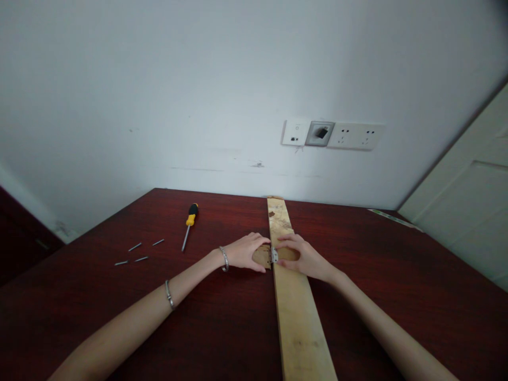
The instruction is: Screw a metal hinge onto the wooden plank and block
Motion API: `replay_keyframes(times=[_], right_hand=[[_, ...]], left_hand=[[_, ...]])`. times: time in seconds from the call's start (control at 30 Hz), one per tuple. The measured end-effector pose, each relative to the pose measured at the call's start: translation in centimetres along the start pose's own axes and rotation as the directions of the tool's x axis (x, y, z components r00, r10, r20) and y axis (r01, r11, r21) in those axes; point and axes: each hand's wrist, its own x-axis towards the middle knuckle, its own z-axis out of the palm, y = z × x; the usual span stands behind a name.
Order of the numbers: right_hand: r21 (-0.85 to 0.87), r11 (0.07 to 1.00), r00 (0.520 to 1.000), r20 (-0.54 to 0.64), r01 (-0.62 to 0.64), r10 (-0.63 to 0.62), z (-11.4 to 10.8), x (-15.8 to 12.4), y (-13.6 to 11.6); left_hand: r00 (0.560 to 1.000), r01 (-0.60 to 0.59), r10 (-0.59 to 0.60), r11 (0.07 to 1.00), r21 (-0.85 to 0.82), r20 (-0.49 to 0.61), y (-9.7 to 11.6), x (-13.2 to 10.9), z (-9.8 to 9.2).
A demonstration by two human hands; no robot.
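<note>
Wooden board, near end off-frame

Indoor room, of a home or an office, impossible to tell which. Recognisable by scuffed white wall, wall sockets, pale panelled door and dark-red wood-grained table.

Blocked down the middle by the plank, at the far edge by the wall; obstructed leftward by left hand, screwdriver and four fasteners; passable over the table between right hand and strip
</note>
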Motion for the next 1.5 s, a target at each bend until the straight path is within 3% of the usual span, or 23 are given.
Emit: replay_keyframes(times=[1.0, 1.5], right_hand=[[-0.006, 1.000, 1.000, 0.004, 0.012, -0.012, 0.2, 0.0, 0.3], [0.128, 0.990, 0.994, -0.080, -0.065, 0.076, -0.5, 0.2, -0.3]], left_hand=[[1.000, 0.021, -0.021, 1.000, -0.006, 0.005, 0.1, 0.0, -0.1], [0.999, 0.025, -0.027, 0.997, -0.071, -0.024, -0.1, 0.0, -1.2]])
